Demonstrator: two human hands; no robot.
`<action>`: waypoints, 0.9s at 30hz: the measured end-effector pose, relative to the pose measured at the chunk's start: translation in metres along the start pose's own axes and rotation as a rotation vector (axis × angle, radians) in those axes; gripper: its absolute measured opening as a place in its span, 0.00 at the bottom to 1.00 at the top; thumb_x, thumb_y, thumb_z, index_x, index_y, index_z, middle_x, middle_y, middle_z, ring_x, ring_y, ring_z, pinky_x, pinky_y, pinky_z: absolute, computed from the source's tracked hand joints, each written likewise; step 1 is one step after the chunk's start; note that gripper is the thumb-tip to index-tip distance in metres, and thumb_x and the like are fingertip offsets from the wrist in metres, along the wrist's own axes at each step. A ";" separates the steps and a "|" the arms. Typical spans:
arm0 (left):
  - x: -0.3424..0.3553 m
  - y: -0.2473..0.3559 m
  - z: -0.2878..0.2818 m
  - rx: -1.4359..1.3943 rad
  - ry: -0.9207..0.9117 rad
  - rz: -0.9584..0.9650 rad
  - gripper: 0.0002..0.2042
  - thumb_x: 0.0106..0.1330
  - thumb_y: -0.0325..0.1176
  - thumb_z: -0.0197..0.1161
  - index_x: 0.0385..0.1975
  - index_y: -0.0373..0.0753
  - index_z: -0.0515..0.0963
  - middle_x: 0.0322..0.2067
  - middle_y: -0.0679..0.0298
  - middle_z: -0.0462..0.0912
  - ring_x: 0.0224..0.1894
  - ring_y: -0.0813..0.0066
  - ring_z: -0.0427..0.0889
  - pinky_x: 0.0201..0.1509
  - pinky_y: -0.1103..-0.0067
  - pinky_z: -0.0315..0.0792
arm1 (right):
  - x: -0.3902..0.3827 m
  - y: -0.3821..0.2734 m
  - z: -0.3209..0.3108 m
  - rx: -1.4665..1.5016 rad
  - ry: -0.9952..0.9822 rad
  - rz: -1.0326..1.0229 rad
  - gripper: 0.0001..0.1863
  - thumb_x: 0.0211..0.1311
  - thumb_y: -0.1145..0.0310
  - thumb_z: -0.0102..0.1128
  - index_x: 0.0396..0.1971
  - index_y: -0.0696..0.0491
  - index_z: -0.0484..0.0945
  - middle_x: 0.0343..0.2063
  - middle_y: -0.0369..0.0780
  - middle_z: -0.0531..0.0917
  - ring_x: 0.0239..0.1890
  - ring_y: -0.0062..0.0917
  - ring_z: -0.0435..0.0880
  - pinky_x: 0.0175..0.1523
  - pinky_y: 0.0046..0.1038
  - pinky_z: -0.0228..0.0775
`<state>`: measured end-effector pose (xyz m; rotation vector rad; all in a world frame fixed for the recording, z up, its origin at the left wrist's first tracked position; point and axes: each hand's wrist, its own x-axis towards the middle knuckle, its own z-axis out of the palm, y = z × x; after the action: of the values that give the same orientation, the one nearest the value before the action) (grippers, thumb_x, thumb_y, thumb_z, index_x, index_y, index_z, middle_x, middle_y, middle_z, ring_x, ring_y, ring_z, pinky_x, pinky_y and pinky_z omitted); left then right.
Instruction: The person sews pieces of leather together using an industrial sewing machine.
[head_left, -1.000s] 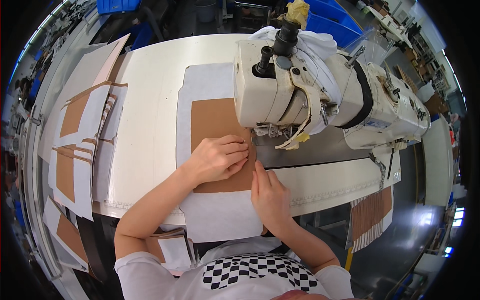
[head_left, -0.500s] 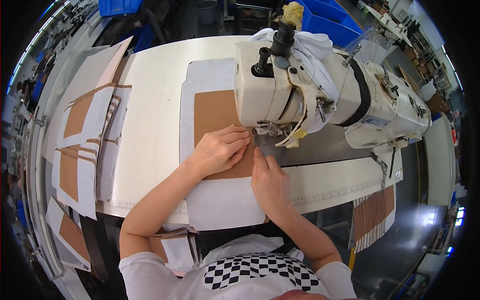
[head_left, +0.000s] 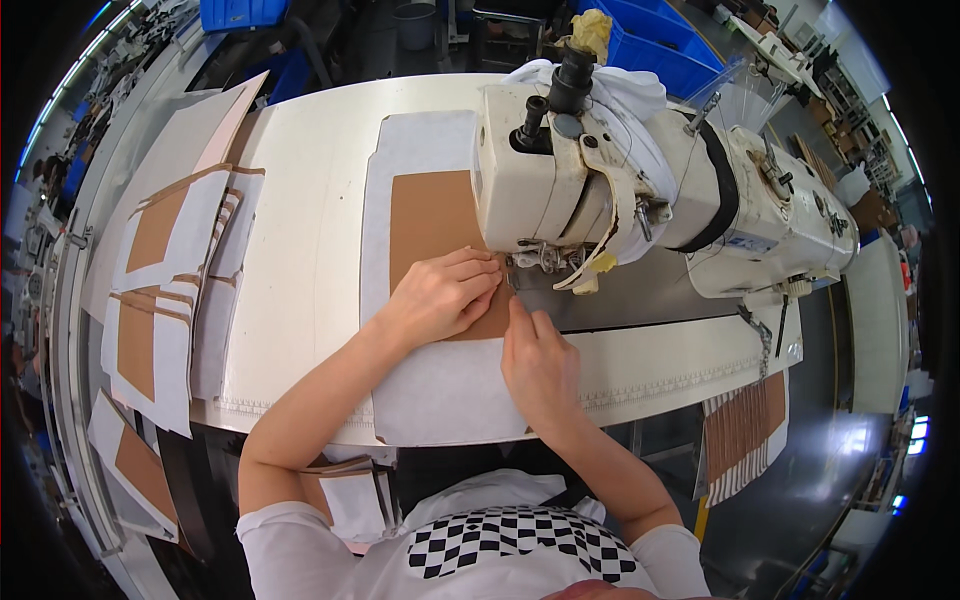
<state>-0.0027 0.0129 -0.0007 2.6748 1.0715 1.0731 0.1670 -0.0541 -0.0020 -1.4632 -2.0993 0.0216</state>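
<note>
A brown panel lies on a larger pale grey-white sheet under the head of a white sewing machine. My left hand rests on the brown panel, fingers bent together and tips at its right edge beside the presser foot. Close to that same edge, just nearer to me, my right hand has thumb and forefinger pinched at the panel's border. What sits between those fingertips is too small to make out. The needle area is partly hidden by the machine head.
Stacked brown-and-white panels lie at the table's left side, with more panels below. A striped bundle of panels hangs at the right front. Blue bins stand behind the table. A ruler strip runs along the front edge.
The brown panel and its pale sheet have slid away from me, toward the far side of the table. Both hands keep nearly the same place by the presser foot.
</note>
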 end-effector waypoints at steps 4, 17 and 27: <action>0.002 -0.002 -0.001 0.012 0.006 0.013 0.09 0.50 0.23 0.66 0.33 0.37 0.83 0.37 0.63 0.85 0.42 0.67 0.83 0.41 0.75 0.80 | 0.005 0.002 0.005 -0.031 0.014 -0.006 0.15 0.56 0.75 0.60 0.45 0.59 0.79 0.23 0.40 0.75 0.20 0.32 0.80 0.22 0.30 0.73; 0.002 0.002 -0.002 -0.049 -0.008 -0.015 0.11 0.47 0.22 0.65 0.33 0.36 0.83 0.37 0.62 0.85 0.43 0.66 0.84 0.44 0.74 0.80 | 0.006 0.004 0.004 -0.010 0.027 -0.001 0.12 0.58 0.74 0.61 0.42 0.58 0.80 0.22 0.40 0.75 0.20 0.34 0.80 0.24 0.31 0.74; -0.003 0.002 -0.002 -0.051 -0.004 0.027 0.10 0.48 0.25 0.68 0.33 0.36 0.83 0.36 0.62 0.85 0.44 0.66 0.84 0.44 0.75 0.80 | 0.000 0.000 -0.003 0.011 -0.002 0.028 0.09 0.59 0.74 0.61 0.40 0.57 0.80 0.23 0.41 0.77 0.21 0.34 0.81 0.24 0.31 0.73</action>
<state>-0.0041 0.0086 -0.0005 2.6577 0.9968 1.0839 0.1681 -0.0552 0.0009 -1.4874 -2.0772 0.0455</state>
